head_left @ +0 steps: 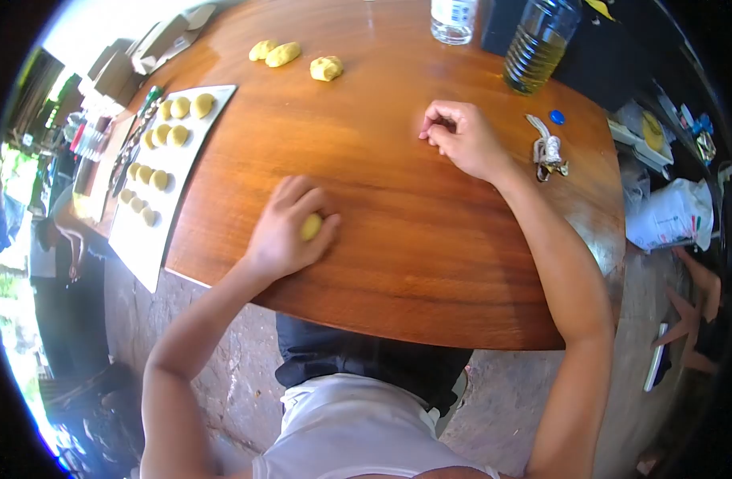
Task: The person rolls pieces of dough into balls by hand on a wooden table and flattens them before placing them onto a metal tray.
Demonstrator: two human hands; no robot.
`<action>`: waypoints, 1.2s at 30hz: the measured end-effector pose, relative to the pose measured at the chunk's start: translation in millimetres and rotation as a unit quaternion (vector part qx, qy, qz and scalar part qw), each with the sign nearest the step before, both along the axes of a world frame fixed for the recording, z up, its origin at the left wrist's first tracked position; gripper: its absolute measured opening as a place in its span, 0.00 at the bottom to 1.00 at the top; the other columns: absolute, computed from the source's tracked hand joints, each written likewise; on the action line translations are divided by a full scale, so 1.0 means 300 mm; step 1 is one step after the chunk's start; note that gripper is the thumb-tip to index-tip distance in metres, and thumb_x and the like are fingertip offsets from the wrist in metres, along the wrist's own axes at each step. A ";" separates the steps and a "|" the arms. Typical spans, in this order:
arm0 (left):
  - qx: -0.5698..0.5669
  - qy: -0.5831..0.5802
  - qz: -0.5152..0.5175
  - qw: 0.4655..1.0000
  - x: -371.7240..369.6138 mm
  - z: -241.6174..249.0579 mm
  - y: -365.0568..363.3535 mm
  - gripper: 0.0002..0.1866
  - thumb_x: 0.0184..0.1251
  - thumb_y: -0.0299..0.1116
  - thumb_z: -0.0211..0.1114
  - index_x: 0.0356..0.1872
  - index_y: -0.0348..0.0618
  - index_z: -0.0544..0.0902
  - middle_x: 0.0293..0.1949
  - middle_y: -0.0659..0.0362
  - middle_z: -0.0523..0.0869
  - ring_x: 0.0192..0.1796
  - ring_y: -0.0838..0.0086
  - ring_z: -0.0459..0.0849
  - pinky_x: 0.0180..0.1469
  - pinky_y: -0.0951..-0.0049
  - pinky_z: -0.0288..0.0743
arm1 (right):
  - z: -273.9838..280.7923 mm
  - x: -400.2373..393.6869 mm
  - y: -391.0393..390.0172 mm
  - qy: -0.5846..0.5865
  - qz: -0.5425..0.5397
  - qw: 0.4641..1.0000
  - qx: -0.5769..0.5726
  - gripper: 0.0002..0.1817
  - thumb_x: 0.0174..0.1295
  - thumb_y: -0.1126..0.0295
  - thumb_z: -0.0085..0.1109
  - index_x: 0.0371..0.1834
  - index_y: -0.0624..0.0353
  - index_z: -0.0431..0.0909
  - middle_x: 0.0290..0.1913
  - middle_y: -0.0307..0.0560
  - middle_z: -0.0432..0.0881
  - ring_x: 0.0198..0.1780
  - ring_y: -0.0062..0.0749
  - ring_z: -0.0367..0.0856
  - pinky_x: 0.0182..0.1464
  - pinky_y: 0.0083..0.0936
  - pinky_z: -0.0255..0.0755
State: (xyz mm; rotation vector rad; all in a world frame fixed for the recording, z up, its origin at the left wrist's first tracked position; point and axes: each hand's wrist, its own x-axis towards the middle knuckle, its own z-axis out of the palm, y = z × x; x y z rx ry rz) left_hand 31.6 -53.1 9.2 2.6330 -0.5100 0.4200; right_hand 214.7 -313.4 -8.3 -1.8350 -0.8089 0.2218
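Head view: the left hand (290, 229) cups a ball (311, 227) on the table (430, 263), thumb and fingers bent about it, the ball showing between them but too covered to tell any long axis. The right hand (460, 140) is well apart and farther from the ball, its fingers curled in, and whether they pinch anything I cannot tell. Left of the left hand lies a tray (142, 251) bearing 12 rounds (178, 136), while 3 lumps (283, 54) lie beyond that hand, toward the far side.
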 end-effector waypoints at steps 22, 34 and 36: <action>-0.048 0.033 -0.007 0.998 -0.141 -0.031 -0.102 0.18 0.69 0.33 0.66 0.58 0.41 0.81 0.65 0.46 0.77 0.71 0.53 0.73 0.70 0.55 0.72 | 0.002 -0.028 -0.001 0.010 -0.026 0.999 0.025 0.07 0.65 0.82 0.50 0.35 0.63 0.79 0.32 0.37 0.80 0.31 0.15 0.73 0.33 0.17 0.70; -0.054 -0.018 -0.091 0.994 0.067 -0.026 -0.069 0.18 0.65 0.29 0.69 0.55 0.36 0.86 0.62 0.46 0.83 0.68 0.52 0.78 0.72 0.57 0.71 | 0.003 -0.021 -0.006 -0.001 -0.019 1.000 0.016 0.06 0.64 0.82 0.52 0.35 0.62 0.79 0.32 0.35 0.80 0.29 0.15 0.73 0.32 0.17 0.69; -0.059 -0.015 -0.113 0.992 0.043 -0.033 -0.100 0.18 0.65 0.29 0.68 0.55 0.36 0.85 0.63 0.47 0.82 0.69 0.52 0.78 0.73 0.57 0.71 | 0.001 -0.027 -0.010 -0.003 -0.020 1.000 0.022 0.06 0.64 0.82 0.52 0.35 0.62 0.79 0.32 0.36 0.80 0.29 0.15 0.73 0.32 0.17 0.70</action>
